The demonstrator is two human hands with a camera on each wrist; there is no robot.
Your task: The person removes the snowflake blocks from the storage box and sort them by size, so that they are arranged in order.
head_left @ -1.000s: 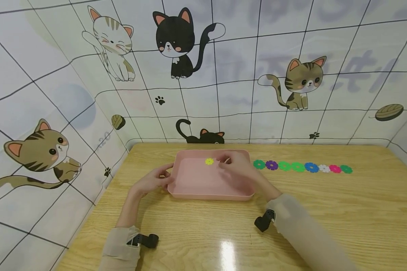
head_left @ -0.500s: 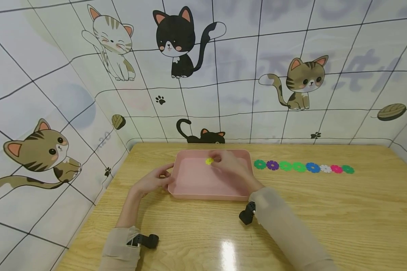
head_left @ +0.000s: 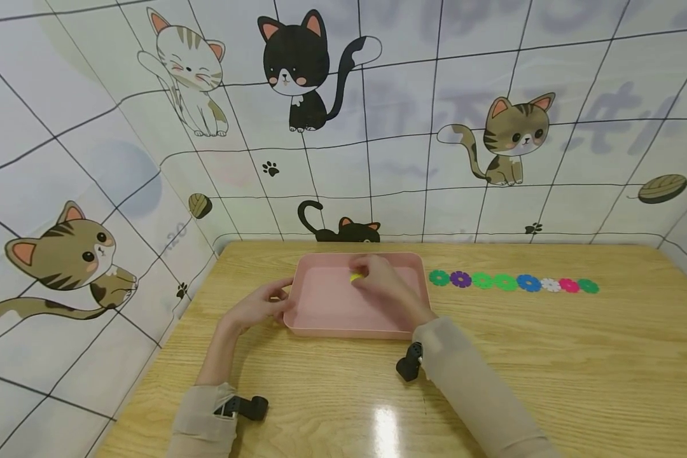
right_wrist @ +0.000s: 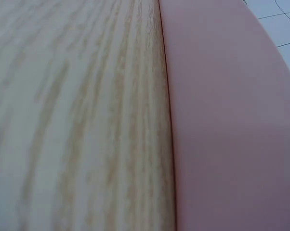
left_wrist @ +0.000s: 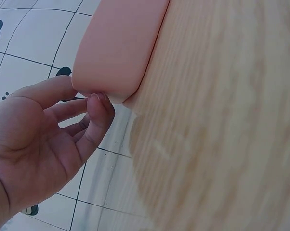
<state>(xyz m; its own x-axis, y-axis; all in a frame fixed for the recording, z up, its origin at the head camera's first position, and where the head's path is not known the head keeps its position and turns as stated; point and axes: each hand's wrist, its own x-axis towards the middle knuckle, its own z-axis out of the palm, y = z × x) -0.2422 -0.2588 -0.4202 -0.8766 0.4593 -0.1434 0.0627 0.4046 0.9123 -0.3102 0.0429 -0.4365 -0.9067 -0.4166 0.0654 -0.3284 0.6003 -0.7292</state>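
Observation:
A shallow pink tray (head_left: 332,312) lies on the wooden table. Inside it, toward the back, my right hand (head_left: 379,277) pinches a small yellow snowflake disc (head_left: 355,278), partly covered by the fingertips. At the tray's left end my left hand (head_left: 257,307) holds the side, its fingers and thumb bent against the wall and rim. The left wrist view shows the left hand (left_wrist: 44,139) close up, with fingertips at the corner of the tray (left_wrist: 118,48). Only the tray's outer wall (right_wrist: 231,120) and the table appear in the right wrist view; the right hand is out of it.
Right of the tray, a row of several flower-shaped discs runs along the table (head_left: 549,369), among them a purple disc (head_left: 460,279), a blue disc (head_left: 529,283) and a pink disc (head_left: 569,285). A cat-patterned wall covering (head_left: 401,127) stands behind and to the left.
My right hand has moved left across the tray to the yellow disc and pinched it; the disc has shifted slightly toward me and is now tilted. The left hand has stayed put.

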